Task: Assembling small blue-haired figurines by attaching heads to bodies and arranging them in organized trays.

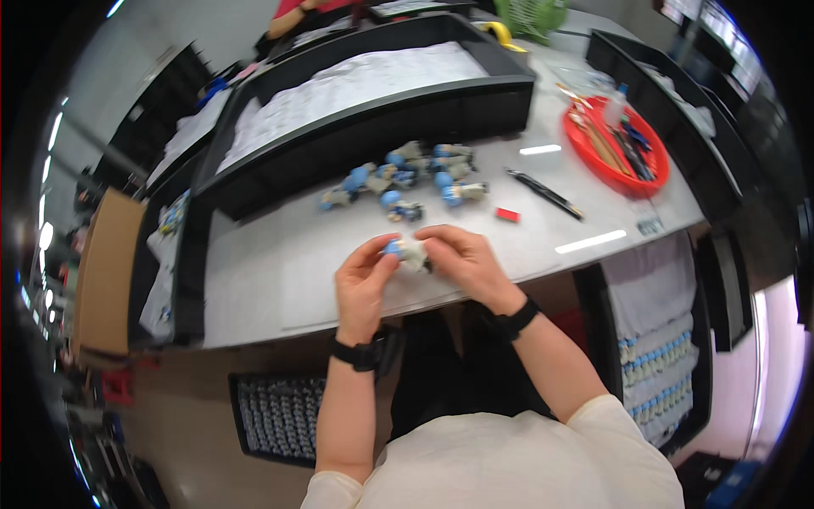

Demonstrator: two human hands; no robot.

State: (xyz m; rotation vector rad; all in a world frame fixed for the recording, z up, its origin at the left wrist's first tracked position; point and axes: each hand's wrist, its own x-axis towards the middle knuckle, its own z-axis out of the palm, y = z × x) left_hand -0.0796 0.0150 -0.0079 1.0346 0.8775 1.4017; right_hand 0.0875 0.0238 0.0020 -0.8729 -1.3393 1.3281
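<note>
Between my two hands is a small figurine [412,254] with a blue top and a pale grey-white body, held over the near part of the white table. My left hand [364,276] pinches its blue end between thumb and fingertips. From the other side, my right hand [465,261] has its fingers closed on the pale end. Just beyond my hands lies a loose group of similar blue-and-white figurines [363,178]. A small red block [507,215] and a black pen-like tool [545,193] lie to the right of them.
A large black tray [356,119] lined with white cloth stands behind the figurines. At right sits a red basket [657,180] of tools and brushes. Trays of figurines stand below the table, at lower left [236,424] and right [700,399]. A cardboard box [108,263] is far left.
</note>
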